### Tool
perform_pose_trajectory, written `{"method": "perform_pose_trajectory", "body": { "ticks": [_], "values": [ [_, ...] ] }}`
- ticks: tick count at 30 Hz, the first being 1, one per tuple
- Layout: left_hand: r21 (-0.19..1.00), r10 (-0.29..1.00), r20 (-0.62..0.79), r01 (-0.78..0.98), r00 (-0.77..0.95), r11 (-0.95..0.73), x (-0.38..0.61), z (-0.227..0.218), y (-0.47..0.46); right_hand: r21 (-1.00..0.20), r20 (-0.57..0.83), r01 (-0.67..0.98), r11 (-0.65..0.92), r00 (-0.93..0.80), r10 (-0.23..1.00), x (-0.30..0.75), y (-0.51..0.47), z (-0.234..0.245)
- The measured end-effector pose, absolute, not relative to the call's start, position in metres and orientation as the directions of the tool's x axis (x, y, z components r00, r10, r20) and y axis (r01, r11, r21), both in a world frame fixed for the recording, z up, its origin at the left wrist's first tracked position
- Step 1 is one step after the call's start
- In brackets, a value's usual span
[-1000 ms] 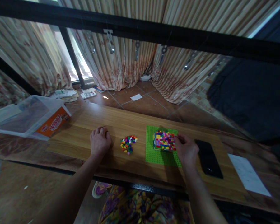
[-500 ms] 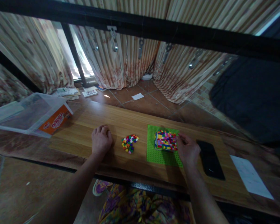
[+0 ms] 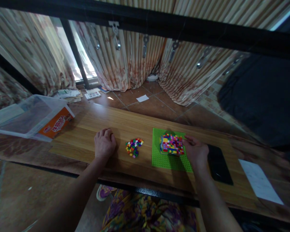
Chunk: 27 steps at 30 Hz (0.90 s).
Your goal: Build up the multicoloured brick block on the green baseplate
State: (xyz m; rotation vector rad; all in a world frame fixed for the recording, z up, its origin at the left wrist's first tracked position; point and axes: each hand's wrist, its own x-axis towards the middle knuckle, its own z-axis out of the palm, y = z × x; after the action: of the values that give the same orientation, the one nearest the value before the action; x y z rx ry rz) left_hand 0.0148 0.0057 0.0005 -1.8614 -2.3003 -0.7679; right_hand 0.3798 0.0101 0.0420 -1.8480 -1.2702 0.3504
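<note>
A block built of many small coloured toy bricks (image 3: pixel 171 144) stands on a green studded baseplate (image 3: pixel 157 162). My right hand (image 3: pixel 195 149) is at the block's right end, thumb and fingers pinched together by its upper right corner. Whatever is between those fingertips is too small to make out. To the left of the baseplate, loose small bricks (image 3: pixel 132 146) lie in a curved pile. My left hand (image 3: pixel 104 143) rests on the wooden table left of this pile, its fingers curled in and their tips hidden.
A black phone (image 3: pixel 218 164) lies right of my right hand, with a white paper sheet (image 3: pixel 261 182) beyond it. At the table's left end stands a clear plastic box (image 3: pixel 33 117) with an orange label. A dark metal bar (image 3: pixel 145 22) crosses above the far side.
My right hand has shifted slightly at the block's right end, its fingers still close to the upper corner. My left hand stays in place. The view has tilted slightly.
</note>
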Motion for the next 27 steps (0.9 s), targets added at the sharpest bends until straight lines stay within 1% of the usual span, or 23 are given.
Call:
{"method": "perform_pose_trajectory", "body": {
  "ticks": [3,8,10,12,15,18,20,22,25,27],
  "values": [
    [0.323,0.893,0.368,0.936,-0.261,0.140,0.015,0.001,0.006,-0.700,0.193,0.690,-0.183,0.431,0.882,0.381,0.014,0.048],
    [0.319,0.897,0.354,0.936,-0.263,0.149,0.016,0.001,0.005,-0.574,0.191,0.793,-0.202,0.370,0.909,0.383,0.021,0.054],
    [0.320,0.898,0.352,0.936,-0.263,0.148,0.016,0.001,0.005,-0.543,0.196,0.814,-0.206,0.362,0.911,0.384,0.024,0.054],
    [0.321,0.898,0.352,0.935,-0.265,0.150,0.016,0.002,0.005,-0.538,0.202,0.820,-0.196,0.351,0.914,0.385,0.026,0.054],
    [0.324,0.900,0.351,0.935,-0.259,0.143,0.016,0.003,0.005,-0.572,0.205,0.799,-0.186,0.358,0.911,0.386,0.020,0.057],
    [0.330,0.899,0.353,0.934,-0.259,0.139,0.017,0.004,0.005,-0.622,0.296,0.765,-0.168,0.428,0.854,0.378,0.001,0.065],
    [0.332,0.897,0.355,0.932,-0.264,0.143,0.017,0.004,0.004,-0.676,0.354,0.732,-0.092,0.431,0.830,0.363,-0.016,0.071],
    [0.328,0.899,0.353,0.934,-0.260,0.142,0.017,0.004,0.004,-0.735,0.356,0.678,0.017,0.364,0.860,0.341,-0.032,0.073],
    [0.323,0.900,0.351,0.936,-0.258,0.143,0.017,0.002,0.004,-0.747,0.346,0.631,0.209,0.101,0.933,0.302,-0.046,0.068],
    [0.328,0.898,0.351,0.933,-0.265,0.147,0.017,0.001,0.004,-0.717,0.340,0.634,0.291,-0.047,0.939,0.279,-0.047,0.058]
  ]
}}
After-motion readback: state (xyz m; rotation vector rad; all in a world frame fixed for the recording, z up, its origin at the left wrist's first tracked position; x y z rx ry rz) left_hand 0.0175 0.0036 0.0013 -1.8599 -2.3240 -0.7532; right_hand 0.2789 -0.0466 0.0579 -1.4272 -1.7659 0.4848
